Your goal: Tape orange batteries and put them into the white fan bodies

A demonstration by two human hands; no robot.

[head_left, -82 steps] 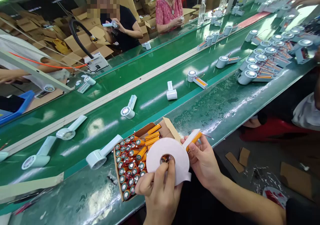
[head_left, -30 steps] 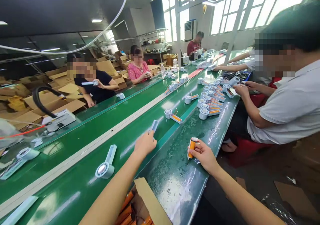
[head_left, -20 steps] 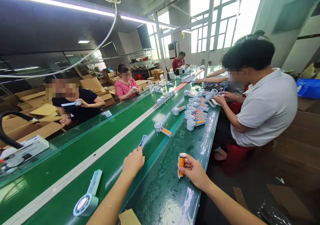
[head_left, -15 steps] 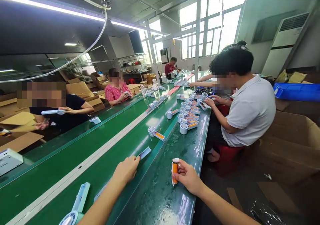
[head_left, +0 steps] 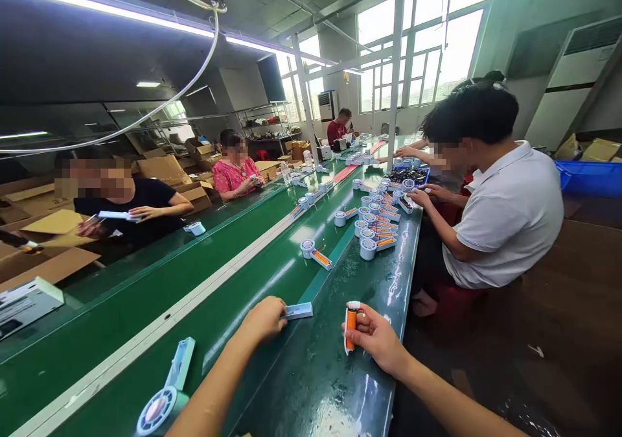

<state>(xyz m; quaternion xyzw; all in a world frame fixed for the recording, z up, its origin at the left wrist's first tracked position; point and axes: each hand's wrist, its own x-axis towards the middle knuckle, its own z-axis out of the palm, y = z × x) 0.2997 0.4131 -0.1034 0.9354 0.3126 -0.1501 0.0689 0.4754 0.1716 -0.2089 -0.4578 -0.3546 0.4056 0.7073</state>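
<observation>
My left hand (head_left: 266, 317) is closed over a light blue fan housing, with its open, trough-like handle (head_left: 299, 310) sticking out to the right, low over the bench. The rest of that housing is hidden behind the hand. In my right hand (head_left: 376, 338), thumb and fingers pinch an upright orange cylindrical battery (head_left: 351, 329) with white material along its side and top. It is above the bench's wet-looking surface. Beside my left forearm lies another light blue handheld fan housing (head_left: 158, 411), its handle pointing away from me.
A green conveyor belt (head_left: 233, 255) runs away on the left of the bench (head_left: 335, 366). Several fan housings with orange batteries stand in a cluster (head_left: 374, 229) ahead; one more (head_left: 315, 253) lies nearer. A co-worker in a white shirt (head_left: 505, 210) sits at right. Others sit across the belt.
My left hand has swung the fan handle to the right, from pointing up and away to nearly level. The right hand still holds the battery. The view has shifted slightly.
</observation>
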